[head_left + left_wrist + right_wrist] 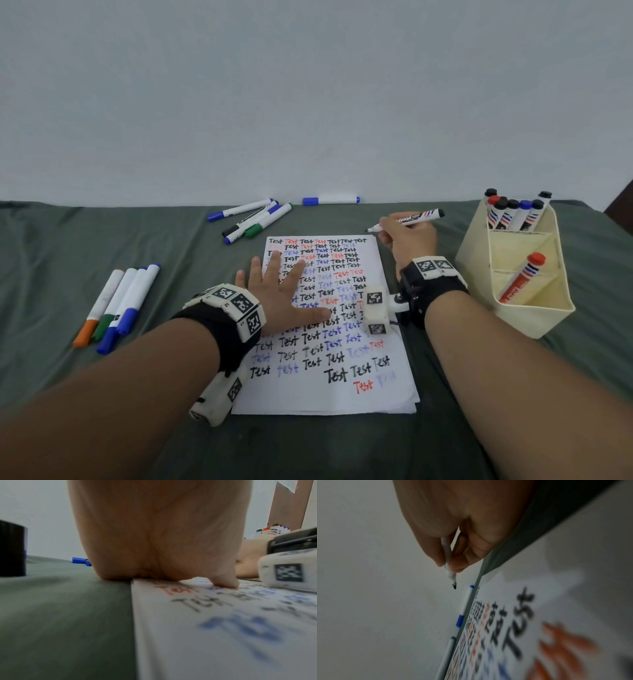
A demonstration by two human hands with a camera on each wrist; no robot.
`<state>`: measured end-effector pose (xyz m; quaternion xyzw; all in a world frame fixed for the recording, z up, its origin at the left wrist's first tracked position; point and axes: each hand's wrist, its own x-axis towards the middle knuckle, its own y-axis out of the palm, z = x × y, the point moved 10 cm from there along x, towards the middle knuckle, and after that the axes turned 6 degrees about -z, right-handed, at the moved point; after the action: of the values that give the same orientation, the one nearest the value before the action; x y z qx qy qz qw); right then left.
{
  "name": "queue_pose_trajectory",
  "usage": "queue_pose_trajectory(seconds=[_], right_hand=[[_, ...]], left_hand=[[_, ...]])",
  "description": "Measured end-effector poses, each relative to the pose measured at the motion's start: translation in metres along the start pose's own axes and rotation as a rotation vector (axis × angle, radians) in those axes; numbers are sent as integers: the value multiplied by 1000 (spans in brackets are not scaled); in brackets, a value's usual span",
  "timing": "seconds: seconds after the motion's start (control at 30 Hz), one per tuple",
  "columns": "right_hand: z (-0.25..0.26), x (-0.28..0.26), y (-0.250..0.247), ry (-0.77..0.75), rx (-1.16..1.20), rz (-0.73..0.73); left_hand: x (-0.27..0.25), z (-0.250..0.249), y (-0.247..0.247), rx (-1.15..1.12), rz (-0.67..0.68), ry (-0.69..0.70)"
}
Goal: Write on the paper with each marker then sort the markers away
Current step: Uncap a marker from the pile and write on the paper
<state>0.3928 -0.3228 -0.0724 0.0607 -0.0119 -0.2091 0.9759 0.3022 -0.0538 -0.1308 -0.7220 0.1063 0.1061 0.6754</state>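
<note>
A white paper [342, 394] covered with "Test" in black, red and blue lies on the green cloth. My left hand [281, 287] lies flat on it with straight, spread fingers; its heel [154, 561] presses the paper's left edge [171, 642]. My right hand [407, 240] grips an uncapped black marker [418, 217] just beyond the paper's top right corner. The marker's black tip [454, 587] points left, lifted off the paper [556, 615]. My right fingers [457, 563] pinch the barrel near the tip.
A cream organizer [534, 308] at the right holds several capped markers [513, 212] in its back section and a red marker [520, 277] nearer me. Several markers [253, 219] lie beyond the paper, one blue-capped marker [330, 200] by the wall, several more markers [116, 305] at left.
</note>
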Motion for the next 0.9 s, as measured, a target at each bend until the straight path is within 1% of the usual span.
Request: queue_pose_trajectory(seconds=[0.07, 0.13, 0.2, 0.3, 0.37, 0.43, 0.53, 0.67, 0.73, 0.83, 0.9], right_hand=[[3, -12, 4, 16, 73, 40], [7, -29, 10, 45, 146, 110], [8, -48, 12, 113, 257, 173], [5, -74, 8, 225, 385, 208], [0, -91, 3, 242, 343, 224], [-7, -108, 1, 241, 282, 275], [-11, -118, 0, 244, 284, 346], [-20, -118, 1, 368, 319, 356], [-20, -115, 4, 420, 256, 399], [-4, -104, 8, 408, 90, 486], [13, -94, 12, 376, 83, 497]], left_hand=[[1, 0, 0, 0, -13, -3], [1, 1, 0, -2, -22, -8], [0, 0, -1, -3, -21, -12], [-2, -1, -3, -8, -12, -11], [-5, -3, -5, -6, 3, -5], [-8, -4, -7, -1, 6, -2], [-12, -5, -10, 5, 9, 3], [-14, -5, -11, 0, 16, 8], [-14, -4, -11, 2, 12, 6], [-13, -4, -11, 7, -14, 6], [-12, -4, -11, 10, -19, 8]])
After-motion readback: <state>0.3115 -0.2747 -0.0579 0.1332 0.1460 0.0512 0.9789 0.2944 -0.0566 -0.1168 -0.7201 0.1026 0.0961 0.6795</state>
